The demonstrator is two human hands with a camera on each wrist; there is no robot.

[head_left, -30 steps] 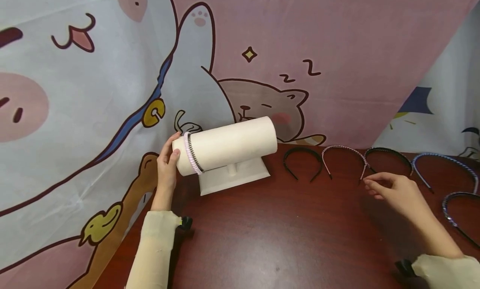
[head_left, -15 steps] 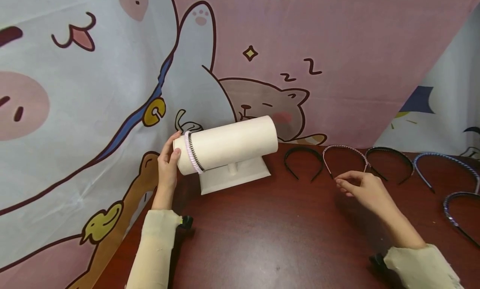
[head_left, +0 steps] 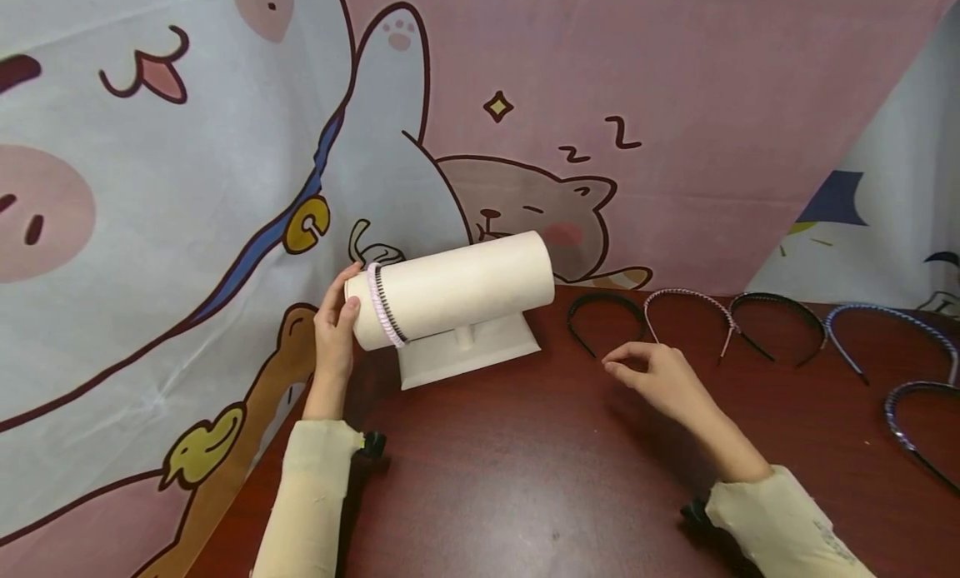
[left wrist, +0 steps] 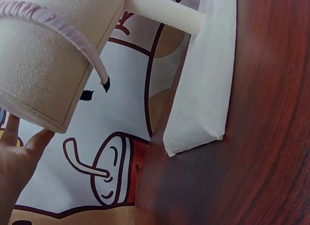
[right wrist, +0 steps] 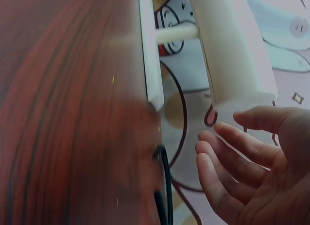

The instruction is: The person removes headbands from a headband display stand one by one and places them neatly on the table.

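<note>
A cream cylindrical headband stand (head_left: 480, 282) rises on a short post from its flat base. My left hand (head_left: 335, 332) grips the stand's left end, thumb in front and fingers behind. Near that end a pale pink pleated headband (head_left: 375, 291) and a dark toothed headband (head_left: 387, 305) sit side by side around the cylinder. My right hand (head_left: 663, 382), holding nothing, hovers above the table with fingers loosely bent, close to a black headband (head_left: 606, 296) and covering one of its tips. The right wrist view shows those fingers (right wrist: 237, 147) below the stand's bare right end.
Along the back of the dark red table (head_left: 487, 478) lie a pink headband (head_left: 686, 292), another black one (head_left: 776, 298) and a blue one (head_left: 885, 310). A further dark headband (head_left: 917, 387) is at the right edge. A cartoon cloth (head_left: 525, 78) hangs close behind.
My right hand has swept left, from beside the pink headband's right tip to in front of the nearest black headband. The left hand and the stand have stayed put.
</note>
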